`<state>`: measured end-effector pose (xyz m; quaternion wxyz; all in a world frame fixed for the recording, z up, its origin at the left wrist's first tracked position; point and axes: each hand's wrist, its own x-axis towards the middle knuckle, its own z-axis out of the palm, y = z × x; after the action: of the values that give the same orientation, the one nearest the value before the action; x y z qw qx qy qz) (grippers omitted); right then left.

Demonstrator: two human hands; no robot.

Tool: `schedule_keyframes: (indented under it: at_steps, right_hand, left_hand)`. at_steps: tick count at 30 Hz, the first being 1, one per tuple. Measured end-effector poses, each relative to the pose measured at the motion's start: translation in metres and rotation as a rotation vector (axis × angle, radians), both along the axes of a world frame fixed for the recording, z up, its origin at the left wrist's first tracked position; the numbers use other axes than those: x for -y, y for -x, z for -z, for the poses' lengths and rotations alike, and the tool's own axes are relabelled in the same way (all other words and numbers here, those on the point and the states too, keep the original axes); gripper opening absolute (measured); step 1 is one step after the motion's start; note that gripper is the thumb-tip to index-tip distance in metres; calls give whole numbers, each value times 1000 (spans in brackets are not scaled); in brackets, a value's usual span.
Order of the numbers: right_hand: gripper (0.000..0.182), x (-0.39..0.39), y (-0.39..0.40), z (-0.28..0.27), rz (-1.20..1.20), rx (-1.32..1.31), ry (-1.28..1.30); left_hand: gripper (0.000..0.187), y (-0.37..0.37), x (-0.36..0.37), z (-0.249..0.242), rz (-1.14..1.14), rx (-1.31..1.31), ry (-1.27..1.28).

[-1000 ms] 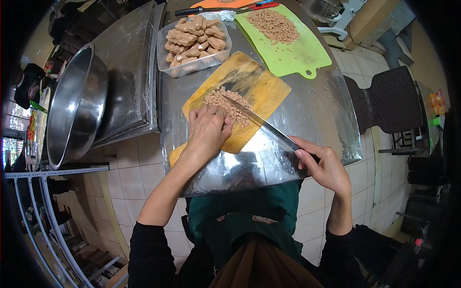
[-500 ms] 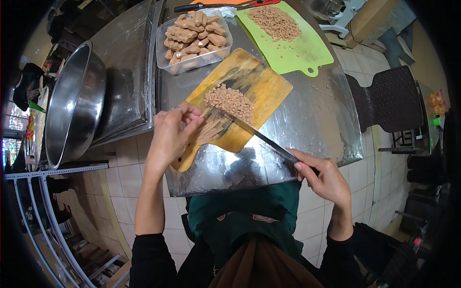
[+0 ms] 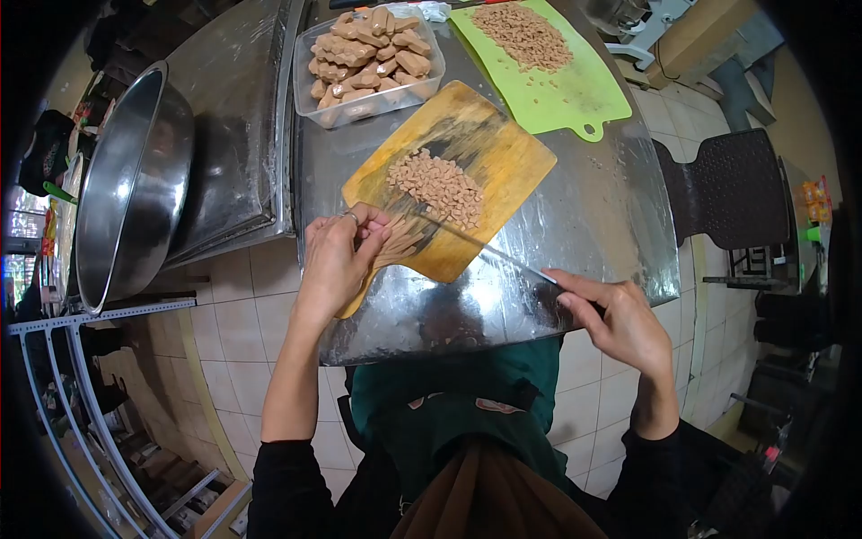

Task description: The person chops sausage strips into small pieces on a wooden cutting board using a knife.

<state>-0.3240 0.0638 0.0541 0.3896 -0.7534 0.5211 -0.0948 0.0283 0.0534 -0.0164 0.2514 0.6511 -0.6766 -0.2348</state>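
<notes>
On the yellow wooden cutting board (image 3: 512, 148), my left hand (image 3: 339, 256) has its fingers curled down onto thin sausage strips (image 3: 409, 235), holding them together. My right hand (image 3: 624, 319) grips the dark handle of a long knife (image 3: 514, 261). The blade slants across the board, its tip end lying at the far ends of the strips, close to my left fingertips. Just beyond the blade lies a heap of small chopped sausage pieces (image 3: 437, 187). My left fingers partly hide the strips.
A clear plastic tub (image 3: 334, 117) of whole sausages stands behind the board. Right of it, a green cutting board (image 3: 588, 94) carries more chopped pieces (image 3: 525, 38). A large steel bowl (image 3: 135, 189) is at the left, and a dark stool (image 3: 732, 189) stands beyond the metal table (image 3: 620, 225).
The whole view has shifted slightly. The knife remains at the strips, its blade now tilted differently and showing thinner. Both hands keep their grips.
</notes>
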Motion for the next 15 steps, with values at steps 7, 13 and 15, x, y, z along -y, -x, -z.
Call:
schedule_keyframes:
  at_steps: [7, 13, 15]
  right_hand:
    - [32, 10, 2, 5, 73, -8, 33]
    - [33, -6, 1, 8, 70, 55, -37]
    - [33, -9, 0, 15, 68, 84, -42]
  left_hand:
    - [21, 1, -1, 3, 19, 16, 20]
    - [51, -5, -20, -8, 81, 52, 56]
    - [54, -9, -26, -8, 89, 48, 24]
